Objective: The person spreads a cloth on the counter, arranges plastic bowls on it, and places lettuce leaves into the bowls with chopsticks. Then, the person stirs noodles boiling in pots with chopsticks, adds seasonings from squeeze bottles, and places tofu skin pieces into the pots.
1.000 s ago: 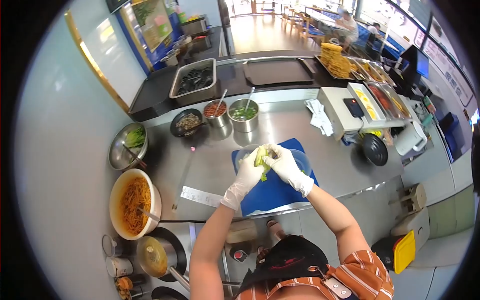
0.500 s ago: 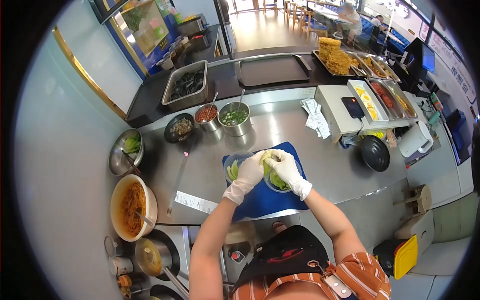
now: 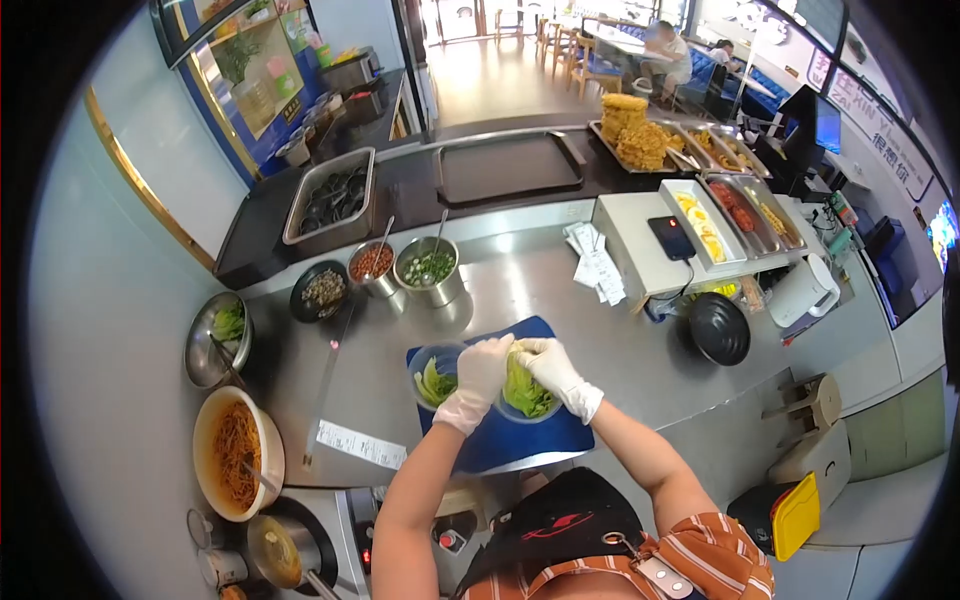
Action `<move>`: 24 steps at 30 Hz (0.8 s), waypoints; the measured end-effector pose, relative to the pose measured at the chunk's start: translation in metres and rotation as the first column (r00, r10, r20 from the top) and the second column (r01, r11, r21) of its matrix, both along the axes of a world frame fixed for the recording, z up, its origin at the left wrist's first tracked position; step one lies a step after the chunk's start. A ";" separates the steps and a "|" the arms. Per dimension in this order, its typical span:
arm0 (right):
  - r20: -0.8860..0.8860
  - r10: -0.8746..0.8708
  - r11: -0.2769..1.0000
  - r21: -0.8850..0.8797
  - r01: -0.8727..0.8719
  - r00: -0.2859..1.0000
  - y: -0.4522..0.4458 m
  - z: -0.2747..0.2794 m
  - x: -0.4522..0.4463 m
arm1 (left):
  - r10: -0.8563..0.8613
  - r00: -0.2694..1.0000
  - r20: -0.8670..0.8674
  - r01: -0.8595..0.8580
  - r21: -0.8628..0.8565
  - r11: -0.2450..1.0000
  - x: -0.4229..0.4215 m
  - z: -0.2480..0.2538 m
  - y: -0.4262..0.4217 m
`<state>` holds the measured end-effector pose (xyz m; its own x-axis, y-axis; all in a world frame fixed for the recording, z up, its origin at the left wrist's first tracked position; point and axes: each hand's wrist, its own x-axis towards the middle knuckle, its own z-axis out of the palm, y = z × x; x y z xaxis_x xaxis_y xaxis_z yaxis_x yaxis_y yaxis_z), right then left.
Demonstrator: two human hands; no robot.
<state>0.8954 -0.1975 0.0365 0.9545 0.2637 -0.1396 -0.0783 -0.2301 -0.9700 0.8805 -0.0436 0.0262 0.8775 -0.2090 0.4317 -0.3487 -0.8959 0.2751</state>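
Observation:
Two clear bowls stand side by side on a blue mat [image 3: 530,440] on the steel counter. Pale green leaves [image 3: 433,384] lie in the left bowl [image 3: 420,358], beside my left hand. Over the right bowl [image 3: 528,418], my gloved left hand [image 3: 482,375] and gloved right hand [image 3: 556,372] meet with fingers closed on lettuce [image 3: 525,388]. The lettuce hangs down to the leaves in that bowl, and I cannot tell where one ends and the other begins.
Behind stand metal pots of green onion [image 3: 428,270] and red topping [image 3: 371,262], and a black bowl [image 3: 320,291]. A noodle bowl [image 3: 270,440] is at left. Receipts [image 3: 597,268] and a black bowl [image 3: 718,330] lie right. A person [image 3: 667,60] sits in the background.
The camera view has shifted, moving the counter items left and down in the frame. Both bowls show more plainly, and more green fills the right one. My hands remain together over it.

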 end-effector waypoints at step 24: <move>-0.209 0.173 0.818 0.574 -0.023 0.963 -0.070 0.010 0.010 | -0.115 0.909 -0.400 -0.386 -0.914 0.124 -0.019 0.052 0.055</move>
<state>0.9055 -0.2676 0.0460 0.8750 0.4576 -0.1582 -0.3322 0.3296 -0.8838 0.8614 0.0117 0.0782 0.9454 0.2986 -0.1304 0.0717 0.1999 0.9772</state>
